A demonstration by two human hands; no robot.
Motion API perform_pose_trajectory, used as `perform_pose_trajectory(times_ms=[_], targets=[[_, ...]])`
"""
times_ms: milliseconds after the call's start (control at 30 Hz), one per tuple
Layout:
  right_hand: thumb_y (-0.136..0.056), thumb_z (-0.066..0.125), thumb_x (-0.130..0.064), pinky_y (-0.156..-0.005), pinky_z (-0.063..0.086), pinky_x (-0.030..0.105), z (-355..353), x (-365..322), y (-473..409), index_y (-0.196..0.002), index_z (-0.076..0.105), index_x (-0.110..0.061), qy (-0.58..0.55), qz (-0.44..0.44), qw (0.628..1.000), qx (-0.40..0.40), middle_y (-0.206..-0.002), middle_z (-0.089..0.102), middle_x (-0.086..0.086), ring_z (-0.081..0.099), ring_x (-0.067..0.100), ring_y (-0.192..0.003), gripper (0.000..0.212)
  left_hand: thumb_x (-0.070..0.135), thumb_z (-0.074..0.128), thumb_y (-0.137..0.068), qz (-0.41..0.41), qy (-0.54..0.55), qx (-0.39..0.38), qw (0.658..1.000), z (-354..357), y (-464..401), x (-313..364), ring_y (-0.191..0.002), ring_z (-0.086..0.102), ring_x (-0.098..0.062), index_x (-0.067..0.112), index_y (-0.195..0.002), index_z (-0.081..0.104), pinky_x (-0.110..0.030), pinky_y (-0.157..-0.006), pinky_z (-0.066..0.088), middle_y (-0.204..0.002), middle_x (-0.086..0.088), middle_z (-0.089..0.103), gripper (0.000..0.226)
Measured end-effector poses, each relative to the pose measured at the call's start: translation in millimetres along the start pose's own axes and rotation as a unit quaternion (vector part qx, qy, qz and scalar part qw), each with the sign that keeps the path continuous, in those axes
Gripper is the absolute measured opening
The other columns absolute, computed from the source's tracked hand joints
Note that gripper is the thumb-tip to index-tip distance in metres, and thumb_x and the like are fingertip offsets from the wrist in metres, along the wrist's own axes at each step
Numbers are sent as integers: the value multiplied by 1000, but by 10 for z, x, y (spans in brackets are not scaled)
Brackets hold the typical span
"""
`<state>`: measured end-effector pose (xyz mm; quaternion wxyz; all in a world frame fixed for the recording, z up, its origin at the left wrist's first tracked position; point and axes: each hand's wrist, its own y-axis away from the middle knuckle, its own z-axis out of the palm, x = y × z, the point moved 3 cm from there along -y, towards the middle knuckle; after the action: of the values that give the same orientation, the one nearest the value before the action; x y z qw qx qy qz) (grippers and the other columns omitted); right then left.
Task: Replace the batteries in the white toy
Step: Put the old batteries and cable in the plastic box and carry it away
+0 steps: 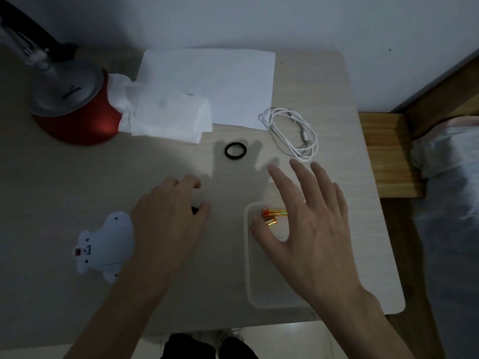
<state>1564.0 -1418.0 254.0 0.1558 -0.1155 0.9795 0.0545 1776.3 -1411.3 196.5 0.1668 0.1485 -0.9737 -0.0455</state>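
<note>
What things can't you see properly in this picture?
- Head view: a dark object under the left hand; the hand covers most of it.
- Batteries in the clear tray: partly behind the right hand, count unclear.
- White toy: its right side is behind the left arm.
- Lamp: top cut off.

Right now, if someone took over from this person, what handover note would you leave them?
Left hand: curled on the table over a small dark object, only partly visible; whether it grips it is unclear.
Right hand: open, fingers spread, thumb reaching the gold batteries in the clear tray.
White toy: lying left of the left hand, with a small recess showing red.
Done: nothing confirmable.
Left: fit batteries into toy, close it.
</note>
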Motion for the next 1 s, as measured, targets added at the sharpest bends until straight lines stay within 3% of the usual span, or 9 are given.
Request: perform_pose_trajectory(times_ms=[100, 333, 433, 600, 667, 800, 900, 1000], targets=[[-90, 51, -58, -122, 29, 62, -57, 134, -83, -156, 37, -31, 5, 0, 1000, 0, -166, 34, 7, 21, 34, -158, 73, 41, 69, -90, 28, 17, 14, 999, -42, -83, 166, -103, 63, -24, 32, -125, 64, -37, -77, 53, -116, 0, 62, 36], [-88, 52, -57, -121, 32, 54, -135, 488, -530, -156, 38, -28, -24, -9, 999, 20, -163, 40, 6, 31, 31, -153, 76, 28, 74, -81, 123, 148, 97, 977, 63, -549, 532, -115, 59, -27, 25, -122, 65, -42, -86, 54, -124, 0, 61, 42], [-87, 55, -55, -119, 35, 50, -102, 663, -833, -155, 43, -25, -71, -22, 997, 26, -158, 46, 4, 36, 28, -149, 75, 22, 77, -77, 120, 165, 125, 971, 192, -762, 617, -112, 55, -28, 21, -123, 65, -37, -83, 52, -123, -1, 61, 47], [-87, 62, -47, -115, 31, 32, 0, 868, -1211, -153, 46, -21, -121, -40, 992, 22, -151, 54, 2, 45, 24, -141, 73, 22, 79, -76, 86, 144, 89, 982, 522, -920, 616, -110, 53, -28, 21, -123, 66, -45, -77, 56, -121, 1, 61, 48], [-85, 60, -53, -116, 33, 35, 112, 939, -1360, -154, 44, -25, -111, -31, 993, 8, -152, 53, 0, 45, 24, -140, 77, 22, 78, -77, 77, 141, 95, 982, 569, -927, 605, -109, 53, -23, 22, -118, 68, -40, -75, 56, -119, 4, 61, 42], [-75, 53, -71, -109, 43, 54, 306, 1004, -1618, -154, 39, -33, -62, -10, 998, -15, -153, 49, 0, 43, 29, -140, 88, 21, 77, -80, 60, 150, 112, 980, 569, -939, 596, -106, 52, -16, 25, -107, 71, -27, -72, 49, -113, 9, 61, 29], [-70, 52, -81, -103, 47, 52, 393, 973, -1712, -152, 39, -33, -58, 12, 998, -20, -152, 47, 4, 40, 33, -135, 96, 21, 76, -80, 67, 151, 121, 979, 564, -936, 595, -101, 52, -14, 25, -101, 71, -25, -70, 46, -108, 10, 62, 22], [-72, 68, -74, -97, 49, 50, 482, 960, -1764, -149, 43, -32, -28, 3, 1000, 8, -146, 47, 6, 41, 34, -129, 91, 20, 76, -79, 75, 154, 127, 977, 562, -930, 594, -100, 51, -14, 24, -97, 71, -24, -72, 45, -105, 10, 62, 19]])
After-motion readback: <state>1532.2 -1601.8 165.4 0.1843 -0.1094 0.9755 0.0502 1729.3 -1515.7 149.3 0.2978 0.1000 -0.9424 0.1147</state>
